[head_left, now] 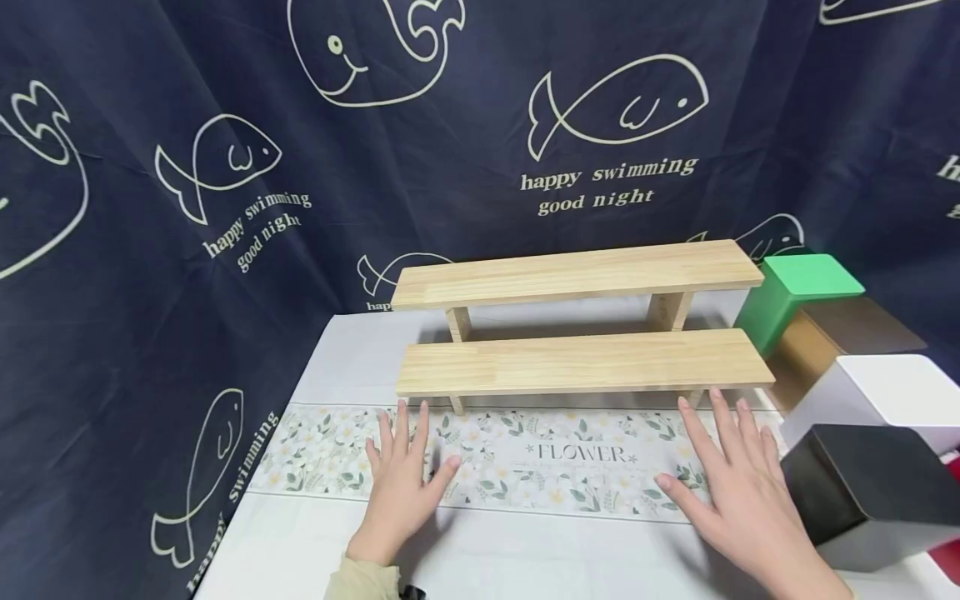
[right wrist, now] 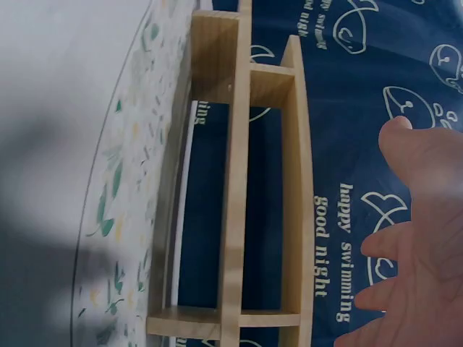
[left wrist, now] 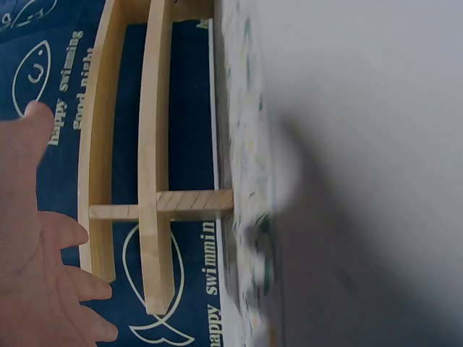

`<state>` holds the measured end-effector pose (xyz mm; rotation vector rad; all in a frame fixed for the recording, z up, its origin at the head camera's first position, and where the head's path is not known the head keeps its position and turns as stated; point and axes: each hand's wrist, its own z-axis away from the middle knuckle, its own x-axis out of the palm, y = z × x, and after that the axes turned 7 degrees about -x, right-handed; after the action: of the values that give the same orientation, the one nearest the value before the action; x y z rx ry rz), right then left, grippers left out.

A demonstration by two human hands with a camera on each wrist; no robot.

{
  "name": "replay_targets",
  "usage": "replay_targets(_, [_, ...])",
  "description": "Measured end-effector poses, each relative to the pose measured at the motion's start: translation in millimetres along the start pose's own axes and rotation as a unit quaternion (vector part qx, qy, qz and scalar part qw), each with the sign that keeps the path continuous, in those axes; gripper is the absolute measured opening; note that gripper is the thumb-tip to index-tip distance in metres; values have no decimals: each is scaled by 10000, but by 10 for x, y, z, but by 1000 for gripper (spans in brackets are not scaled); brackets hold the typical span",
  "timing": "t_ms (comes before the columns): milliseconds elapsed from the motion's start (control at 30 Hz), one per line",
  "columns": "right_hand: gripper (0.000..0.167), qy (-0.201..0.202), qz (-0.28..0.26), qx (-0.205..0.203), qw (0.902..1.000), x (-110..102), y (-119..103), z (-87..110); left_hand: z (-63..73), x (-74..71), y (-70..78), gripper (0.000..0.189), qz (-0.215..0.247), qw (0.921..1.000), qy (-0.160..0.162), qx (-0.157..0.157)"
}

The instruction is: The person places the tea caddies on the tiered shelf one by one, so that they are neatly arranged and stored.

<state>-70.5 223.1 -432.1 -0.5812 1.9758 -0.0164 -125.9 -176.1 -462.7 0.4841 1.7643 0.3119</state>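
Observation:
A two-tier wooden shelf [head_left: 585,362] stands toward the back of the table, its upper board [head_left: 577,273] raised behind the lower one. My left hand [head_left: 405,483] is spread over the flower-printed strip in front of the shelf's left end, fingertips right at the lower board's front edge in the head view. On the other side, my right hand [head_left: 738,492] spreads its fingers near the shelf's right end. Neither hand holds anything. Both wrist views show the shelf sideways, with the left hand [left wrist: 43,253] and right hand [right wrist: 427,224] at the picture edges.
Along the right side stand a green box [head_left: 810,279], a brown box [head_left: 855,327], a white box [head_left: 900,392] and a black box [head_left: 877,492]. Something red [head_left: 948,554] shows beside the black one. A dark blue fish-print curtain [head_left: 465,183] hangs behind the white table [head_left: 525,554].

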Motion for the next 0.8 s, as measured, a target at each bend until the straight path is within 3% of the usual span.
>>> replay_targets(200, [83,692,-353,-331,9964,-171,-44,47,-260,-52,-67,77,653,9971,-149,-373])
replay_targets(467, [75,1382,-683,-152,9879,-435,-149,142,-712,-108,-209,79,1389,9841,-412,-1029])
replay_targets(600, [83,2024,-505,-154,9779,-578,-174,181,-894,-87,-340,79,1741,9734,-668,-1330])
replay_targets(800, [83,3063,-69,181,9517,-737,-146,266,-1031,-6,-437,82,2439,9485,-938,-1791])
